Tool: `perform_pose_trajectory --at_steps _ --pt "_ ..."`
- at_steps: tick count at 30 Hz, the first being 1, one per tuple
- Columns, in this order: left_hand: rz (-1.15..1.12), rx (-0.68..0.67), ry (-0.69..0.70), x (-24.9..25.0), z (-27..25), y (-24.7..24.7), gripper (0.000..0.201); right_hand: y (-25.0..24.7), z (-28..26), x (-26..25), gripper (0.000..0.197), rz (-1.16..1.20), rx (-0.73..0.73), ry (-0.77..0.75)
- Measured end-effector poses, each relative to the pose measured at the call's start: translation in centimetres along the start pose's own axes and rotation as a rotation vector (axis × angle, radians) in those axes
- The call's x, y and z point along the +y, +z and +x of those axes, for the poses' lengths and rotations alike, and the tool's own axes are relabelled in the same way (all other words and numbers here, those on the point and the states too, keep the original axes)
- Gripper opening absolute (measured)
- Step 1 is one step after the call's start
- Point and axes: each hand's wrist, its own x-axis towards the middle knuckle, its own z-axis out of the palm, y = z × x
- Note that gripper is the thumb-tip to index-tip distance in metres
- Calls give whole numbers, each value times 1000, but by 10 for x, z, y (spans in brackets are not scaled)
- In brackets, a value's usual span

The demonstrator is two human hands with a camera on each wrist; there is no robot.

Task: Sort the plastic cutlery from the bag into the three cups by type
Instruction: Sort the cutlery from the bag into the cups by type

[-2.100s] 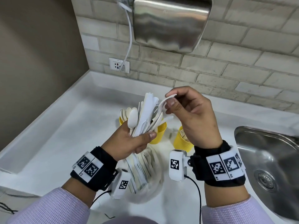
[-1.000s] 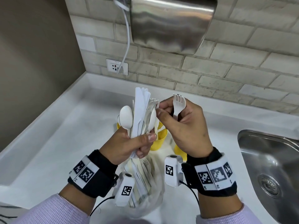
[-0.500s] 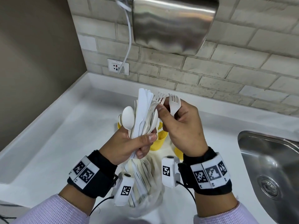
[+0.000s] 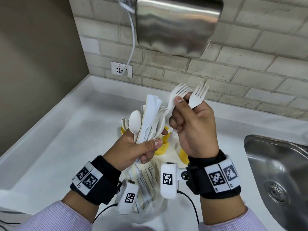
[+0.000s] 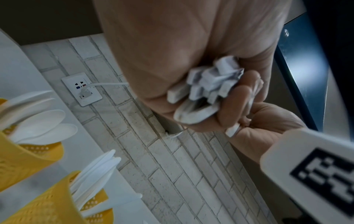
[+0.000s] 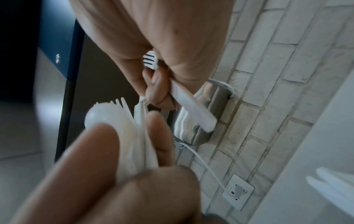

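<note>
Nearest, a clear bag [image 4: 150, 202] of unsorted cutlery is seen on the counter [image 4: 50, 147], below both wrists. Above it, a mixed bundle [image 4: 148, 120] of spoons, knives and forks is clenched by its handles in the left hand [image 4: 133, 147]. Just beside it, two forks [image 4: 188, 97] are pinched in the right hand [image 4: 191, 127], tines up — one not yet fully drawn clear of the bundle. Light, smooth, slightly springy plastic is judged; hold is best taken at the neck. Farthest, yellow cups [image 5: 28, 159] are placed behind the hands — spoons and knives already held.
</note>
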Motion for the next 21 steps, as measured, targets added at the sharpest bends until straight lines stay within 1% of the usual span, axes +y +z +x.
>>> perform_pose_trajectory --at_steps 2,4,6,7,9,11,13,15,18,21 --pt "14 -24 4 3 -1 2 23 -3 2 -3 24 84 -16 50" --pt "36 -45 13 6 -1 3 12 -3 4 -3 12 110 -76 131" --pt "17 -53 6 7 -1 4 12 -1 2 -2 21 80 -128 202" --pt "-1 -55 0 7 -2 4 17 0 2 -2 24 62 -142 212" --pt "-24 -61 -18 6 -3 2 27 3 2 -2 26 45 -170 203" --pt "-36 -70 -34 6 -4 1 32 4 3 -3 27 43 -204 197" --pt "-47 -84 -33 6 -4 1 30 6 3 -3 27 58 -239 191" --pt "-52 -105 -24 7 -3 2 25 8 4 -3 27 85 -258 179" --pt "-43 -112 -30 8 -3 2 22 10 4 -3 30 126 -232 139" --pt "-37 -103 -31 9 -3 0 23 8 9 -9 34 204 -124 39"
